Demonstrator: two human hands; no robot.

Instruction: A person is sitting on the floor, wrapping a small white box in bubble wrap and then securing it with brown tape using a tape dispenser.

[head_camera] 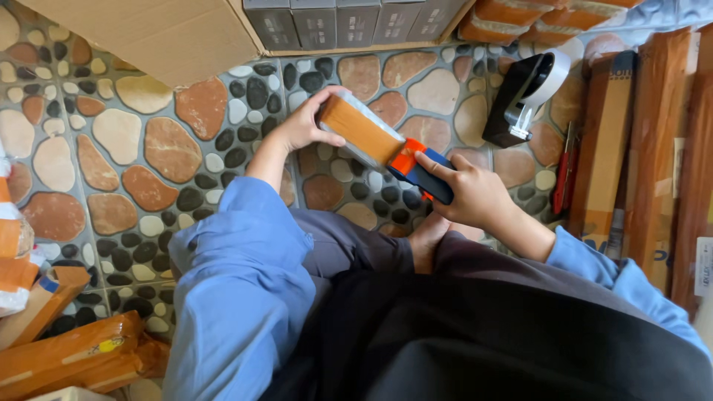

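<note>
head view looks straight down at a seated person's lap and a pebble-patterned tiled floor (148,148). a small parcel (362,130), wrapped in brown tape with a pale end showing, is held up above the floor in front of the knees, tilted so that one long face is turned upward. the left hand (303,128) is curled around the parcel's far end, fingers closed on it, thumb along the near edge, apparently so that the parcel is steadied from that side. the right hand (473,194) is wrapped tightly around the dark blue handle of a tape dispenser (420,174), whose orange head is pressed against the parcel's near end; the contact suggests that tape is being laid along the upward face.

a second, black tape dispenser (524,95) with a white roll lies on the floor towards the upper right, well apart from the hands. long brown-taped packages (653,141) are stacked along the right edge of the floor, and more taped packages (70,353) lie at the lower left corner. an open cardboard box (160,33) holding grey cartons (356,21) stands at the top edge.
</note>
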